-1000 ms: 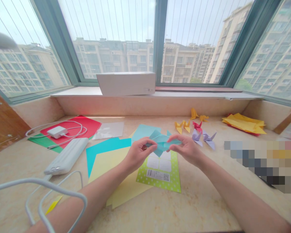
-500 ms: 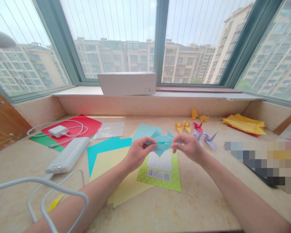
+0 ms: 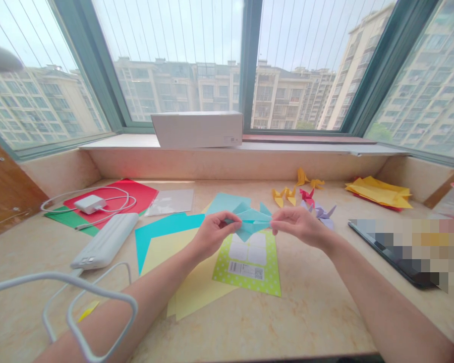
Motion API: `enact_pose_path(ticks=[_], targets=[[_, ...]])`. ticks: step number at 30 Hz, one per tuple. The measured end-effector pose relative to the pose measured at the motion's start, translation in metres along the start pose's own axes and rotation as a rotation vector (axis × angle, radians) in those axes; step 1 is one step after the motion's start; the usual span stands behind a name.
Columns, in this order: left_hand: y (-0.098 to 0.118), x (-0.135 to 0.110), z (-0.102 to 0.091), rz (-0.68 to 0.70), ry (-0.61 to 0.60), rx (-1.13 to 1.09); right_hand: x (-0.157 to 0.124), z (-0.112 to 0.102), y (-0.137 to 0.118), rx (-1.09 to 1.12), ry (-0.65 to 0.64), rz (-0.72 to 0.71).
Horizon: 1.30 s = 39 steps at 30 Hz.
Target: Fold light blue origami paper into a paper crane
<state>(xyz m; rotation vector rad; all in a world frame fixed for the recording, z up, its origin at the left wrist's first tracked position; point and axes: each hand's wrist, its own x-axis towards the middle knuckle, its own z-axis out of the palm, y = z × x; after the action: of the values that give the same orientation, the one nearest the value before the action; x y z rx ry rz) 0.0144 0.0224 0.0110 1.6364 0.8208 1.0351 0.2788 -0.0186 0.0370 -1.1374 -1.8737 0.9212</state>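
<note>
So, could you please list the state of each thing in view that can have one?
light blue paper model: partly folded, held above the table by both ends
left hand: fingers pinched on the model's left end
right hand: fingers pinched on its right end
white box: closed, on the sill
power bank: cable plugged in
small paper cranes: folded, standing on the table

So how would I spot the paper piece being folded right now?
Start at the white box on the windowsill and look straight down to the table. Between the left hand and right hand hangs a light-blue folded paper, the only piece lifted off the table.
</note>
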Motion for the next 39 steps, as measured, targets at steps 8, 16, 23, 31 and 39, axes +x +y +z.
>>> enact_pose_path(ticks=[8,16,23,31,39], targets=[[0.0,0.0,0.002,0.051,0.11,0.11,0.007,0.014,0.003,0.277,0.137,0.027],[0.006,-0.008,0.008,0.057,0.063,0.209,0.006,0.027,0.0,0.09,0.075,0.001],[0.008,-0.008,0.012,-0.024,-0.039,-0.14,0.01,0.038,0.0,0.18,0.169,0.067],[0.013,-0.011,0.014,-0.08,-0.087,-0.322,0.007,0.031,0.001,0.048,0.181,-0.04],[0.013,-0.012,0.017,-0.146,-0.1,-0.204,0.009,0.037,0.006,-0.001,0.236,-0.197]])
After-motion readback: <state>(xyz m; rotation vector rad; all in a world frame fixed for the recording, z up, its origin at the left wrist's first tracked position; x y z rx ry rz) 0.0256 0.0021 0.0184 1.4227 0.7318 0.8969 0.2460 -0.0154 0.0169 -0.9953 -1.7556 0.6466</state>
